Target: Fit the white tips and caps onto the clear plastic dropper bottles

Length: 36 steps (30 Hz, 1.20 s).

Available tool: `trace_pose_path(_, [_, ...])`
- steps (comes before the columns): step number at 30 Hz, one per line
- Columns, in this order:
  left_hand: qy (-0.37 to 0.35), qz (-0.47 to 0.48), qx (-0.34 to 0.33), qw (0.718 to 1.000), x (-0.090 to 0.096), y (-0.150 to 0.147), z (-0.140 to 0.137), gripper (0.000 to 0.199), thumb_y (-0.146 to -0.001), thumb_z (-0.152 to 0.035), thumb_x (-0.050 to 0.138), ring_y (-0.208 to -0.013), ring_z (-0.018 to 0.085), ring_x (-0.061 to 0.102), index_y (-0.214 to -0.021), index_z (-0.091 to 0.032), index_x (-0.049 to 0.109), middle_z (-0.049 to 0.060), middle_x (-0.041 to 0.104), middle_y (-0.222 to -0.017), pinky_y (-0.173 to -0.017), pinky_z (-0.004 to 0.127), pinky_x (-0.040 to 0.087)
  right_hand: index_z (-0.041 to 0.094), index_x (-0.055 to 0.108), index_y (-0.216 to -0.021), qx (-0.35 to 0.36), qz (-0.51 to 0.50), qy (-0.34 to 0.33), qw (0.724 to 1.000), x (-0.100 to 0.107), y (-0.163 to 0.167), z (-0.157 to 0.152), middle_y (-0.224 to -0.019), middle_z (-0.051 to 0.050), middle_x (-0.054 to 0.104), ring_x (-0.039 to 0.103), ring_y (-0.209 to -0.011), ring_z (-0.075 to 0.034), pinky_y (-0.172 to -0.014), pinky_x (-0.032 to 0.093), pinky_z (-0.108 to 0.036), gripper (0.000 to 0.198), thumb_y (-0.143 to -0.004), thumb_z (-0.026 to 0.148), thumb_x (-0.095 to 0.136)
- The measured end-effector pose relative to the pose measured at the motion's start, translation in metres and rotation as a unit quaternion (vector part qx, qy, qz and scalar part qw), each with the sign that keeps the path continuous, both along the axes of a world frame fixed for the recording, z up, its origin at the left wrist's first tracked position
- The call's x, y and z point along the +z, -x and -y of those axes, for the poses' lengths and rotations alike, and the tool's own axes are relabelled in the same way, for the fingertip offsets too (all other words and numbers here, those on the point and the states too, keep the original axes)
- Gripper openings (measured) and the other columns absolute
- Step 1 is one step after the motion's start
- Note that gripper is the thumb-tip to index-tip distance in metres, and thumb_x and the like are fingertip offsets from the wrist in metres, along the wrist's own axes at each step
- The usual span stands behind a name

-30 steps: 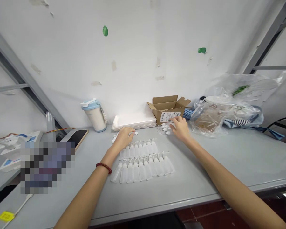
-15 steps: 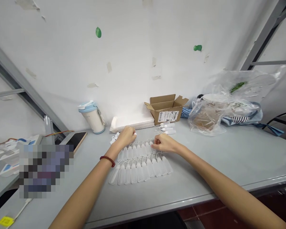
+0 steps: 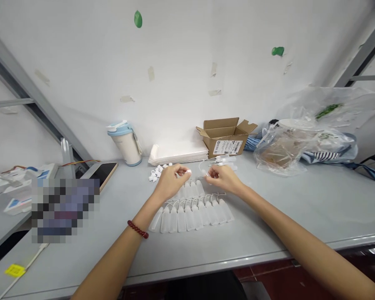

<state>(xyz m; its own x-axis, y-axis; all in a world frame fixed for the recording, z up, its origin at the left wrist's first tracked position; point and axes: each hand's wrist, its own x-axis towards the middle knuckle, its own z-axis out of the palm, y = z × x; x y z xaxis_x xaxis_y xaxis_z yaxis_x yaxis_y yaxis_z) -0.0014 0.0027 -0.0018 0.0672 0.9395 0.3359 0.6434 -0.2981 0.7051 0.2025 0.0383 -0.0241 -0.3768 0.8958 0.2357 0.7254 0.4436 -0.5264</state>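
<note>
A grey table is standing against a white wall, and the work is lying on it between the two forearms. The left hand, with a red bead bracelet at its wrist, is holding a small white cap; its thumb and forefinger are closing together on this part. The right hand is pinching a small bottle between thumb and fingertips, with a thin tube curving upward from it; the hand is hiding most of the bottle's body. Cap and bottle are facing each other, apart, above the back row of clear bottles, which the left hand is partly covering. The front row is lying nearer the table edge, its tubes pointing toward the wall. Loose caps are lying just beyond the left hand, and further bottles are lying behind the right hand, in front of an open cardboard box. A stack of white packets is resting beside the box, and a lidded cup is standing to the left of the stack.
</note>
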Motion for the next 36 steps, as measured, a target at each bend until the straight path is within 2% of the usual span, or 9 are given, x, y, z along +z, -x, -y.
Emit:
trace_pose_path(3, [0.048,0.076,-0.043,0.995,0.005,-0.006,0.004,0.021,-0.075,-0.033,0.058,-0.073,0.017,0.060,-0.080,-0.016,0.068,0.004,0.069,-0.080,-0.066,0.027,0.045,0.018,0.054,-0.067,0.004,-0.050,-0.051,0.997,0.002,-0.001,0.004,-0.061,0.000,0.059,0.050,-0.055,-0.012,-0.053,0.034,-0.023,0.017,-0.073,0.033,0.056])
trace_pose_path(7, [0.091,0.151,-0.050,0.983,0.009,-0.010,0.007,0.026,-0.074,-0.038,0.060,-0.070,0.015,0.060,-0.081,-0.014,0.069,0.005,0.069,-0.075,-0.064,0.026,0.045,0.019,0.056,-0.080,0.016,-0.063,-0.116,0.991,0.000,0.000,0.009,-0.069,-0.002,0.064,0.054,-0.055,-0.013,-0.055,0.038,-0.024,0.019,-0.079,0.038,0.056])
trace_pose_path(14, [0.137,0.226,-0.042,0.963,0.008,-0.013,0.007,0.030,-0.076,-0.041,0.062,-0.052,0.011,0.054,-0.065,-0.012,0.063,0.005,0.064,-0.063,-0.050,0.023,0.045,0.019,0.057,-0.087,0.038,-0.047,-0.240,0.969,-0.008,0.002,0.010,-0.080,-0.006,0.066,0.058,-0.056,-0.013,-0.053,0.041,-0.025,0.019,-0.085,0.037,0.054])
trace_pose_path(18, [0.178,0.262,-0.050,0.947,0.009,-0.015,0.008,0.031,-0.078,-0.038,0.060,-0.045,0.010,0.052,-0.063,-0.011,0.060,0.004,0.060,-0.055,-0.042,0.022,0.043,0.018,0.057,-0.090,0.059,-0.038,-0.284,0.956,-0.007,0.004,0.014,-0.087,-0.008,0.067,0.058,-0.055,-0.013,-0.051,0.040,-0.025,0.017,-0.088,0.034,0.052])
trace_pose_path(27, [0.224,0.249,-0.089,0.938,0.010,-0.009,0.009,0.034,-0.076,-0.042,0.063,-0.047,0.011,0.054,-0.058,-0.012,0.060,0.004,0.060,-0.054,-0.044,0.023,0.045,0.020,0.059,-0.095,0.094,-0.039,-0.311,0.945,-0.004,0.006,0.018,-0.093,-0.010,0.065,0.061,-0.066,-0.016,-0.059,0.046,-0.027,0.017,-0.091,0.030,0.046])
trace_pose_path(32, [0.171,0.245,-0.116,0.947,0.013,-0.008,0.011,0.023,-0.073,-0.034,0.069,-0.060,0.014,0.062,-0.076,-0.012,0.068,0.005,0.067,-0.066,-0.064,0.027,0.053,0.019,0.059,-0.096,0.089,-0.061,-0.294,0.950,-0.004,0.006,0.020,-0.093,-0.010,0.066,0.058,-0.063,-0.015,-0.057,0.046,-0.027,0.016,-0.090,0.031,0.049])
trace_pose_path(36, [0.147,0.246,-0.115,0.951,0.013,-0.008,0.011,0.024,-0.071,-0.032,0.071,-0.068,0.015,0.064,-0.085,-0.012,0.069,0.006,0.070,-0.076,-0.068,0.028,0.053,0.018,0.060,-0.097,0.085,-0.092,-0.296,0.947,-0.003,0.006,0.020,-0.094,-0.010,0.065,0.056,-0.059,-0.013,-0.055,0.046,-0.026,0.016,-0.089,0.029,0.051])
